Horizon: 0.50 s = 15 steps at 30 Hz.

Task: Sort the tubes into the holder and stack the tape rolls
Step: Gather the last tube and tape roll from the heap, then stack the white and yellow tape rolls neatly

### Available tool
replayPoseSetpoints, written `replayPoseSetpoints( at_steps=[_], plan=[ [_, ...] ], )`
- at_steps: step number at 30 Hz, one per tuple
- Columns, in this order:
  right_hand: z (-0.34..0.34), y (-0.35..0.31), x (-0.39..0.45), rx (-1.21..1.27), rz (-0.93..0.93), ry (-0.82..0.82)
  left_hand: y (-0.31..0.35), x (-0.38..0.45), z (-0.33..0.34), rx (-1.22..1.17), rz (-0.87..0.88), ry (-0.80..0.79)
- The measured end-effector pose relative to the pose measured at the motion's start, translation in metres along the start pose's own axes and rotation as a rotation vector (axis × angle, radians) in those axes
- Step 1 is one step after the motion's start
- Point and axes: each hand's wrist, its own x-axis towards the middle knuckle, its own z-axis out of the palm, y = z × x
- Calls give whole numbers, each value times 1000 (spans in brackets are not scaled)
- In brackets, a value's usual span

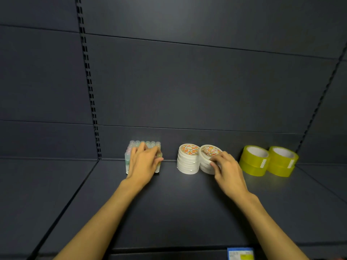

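Observation:
A block of pastel tubes stands upright in its holder at the back of the dark shelf. My left hand lies over its front and top, fingers curled on the right-hand tubes. Two stacks of white tape rolls sit in the middle: the left white stack stands free, and the right white stack leans slightly. My right hand pinches the edge of the upper rolls of that right stack. Two stacks of yellow-green tape rolls stand side by side at the right, untouched.
The dark shelf board runs back to a dark panel wall with slotted uprights. A blue and yellow price label sits on the shelf's front edge.

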Motion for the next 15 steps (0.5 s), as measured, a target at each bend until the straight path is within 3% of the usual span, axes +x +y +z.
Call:
replayPoseSetpoints(
  at_steps=[8, 15],
  plan=[
    [0, 28, 27, -80, 11, -58, -8, -1, 7, 255, 60, -50],
    [3, 44, 42, -109, 34, -125, -4, -13, 11, 201, 42, 31]
  ],
)
